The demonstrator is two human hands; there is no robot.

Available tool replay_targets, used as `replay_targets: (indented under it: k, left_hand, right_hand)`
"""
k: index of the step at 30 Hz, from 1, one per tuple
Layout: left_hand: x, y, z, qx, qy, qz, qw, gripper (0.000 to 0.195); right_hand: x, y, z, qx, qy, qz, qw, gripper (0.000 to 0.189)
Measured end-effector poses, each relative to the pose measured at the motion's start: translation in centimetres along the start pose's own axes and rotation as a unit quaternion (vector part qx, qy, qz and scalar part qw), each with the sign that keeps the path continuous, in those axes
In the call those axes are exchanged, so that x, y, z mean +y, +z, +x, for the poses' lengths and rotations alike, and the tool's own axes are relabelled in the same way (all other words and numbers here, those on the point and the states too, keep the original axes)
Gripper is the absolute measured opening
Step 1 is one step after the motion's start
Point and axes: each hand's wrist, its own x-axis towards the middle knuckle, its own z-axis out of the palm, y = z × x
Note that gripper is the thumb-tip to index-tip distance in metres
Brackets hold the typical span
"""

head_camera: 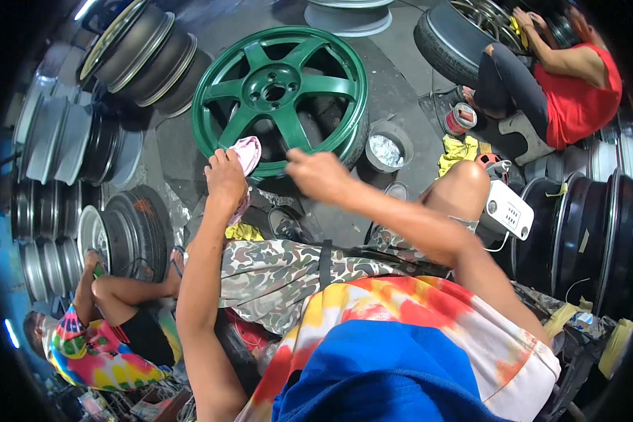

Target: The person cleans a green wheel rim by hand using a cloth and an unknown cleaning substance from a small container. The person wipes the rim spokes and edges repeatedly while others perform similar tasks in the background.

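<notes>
A green six-spoke alloy wheel (249, 83) lies face up before me, apparently resting on a tyre. My left hand (224, 179) grips a crumpled pink cloth (248, 154) at the wheel's near left edge. Part of the cloth hangs below the fingers. My right hand (316, 176) is blurred and curled, close to the near rim by the end of a spoke. Whether it holds anything thin is not visible. To the right of the wheel stands a grey tub (409, 145) with a shiny, silvery surface inside.
A paint can (460, 119), a yellow cloth (456, 153) and a white power strip (509, 210) lie to my right. Stacked rims (47, 137) line the left. One person (575, 89) works at a tyred wheel at upper right; another person (105, 343) sits at lower left.
</notes>
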Motion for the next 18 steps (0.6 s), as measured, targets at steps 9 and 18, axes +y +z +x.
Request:
replay_targets:
  k: [9, 18]
  left_hand:
    - [4.5, -1.6, -5.5, 0.091, 0.070, -0.075, 0.991, 0.062]
    - [21.3, -2.9, -4.2, 0.151, 0.090, -0.160, 0.971, 0.062]
  right_hand:
    - [5.0, -2.2, -1.8, -0.033, -0.011, -0.003, 0.999, 0.012]
    - [19.5, -10.8, -2.8, 0.043, 0.076, -0.072, 0.994, 0.013]
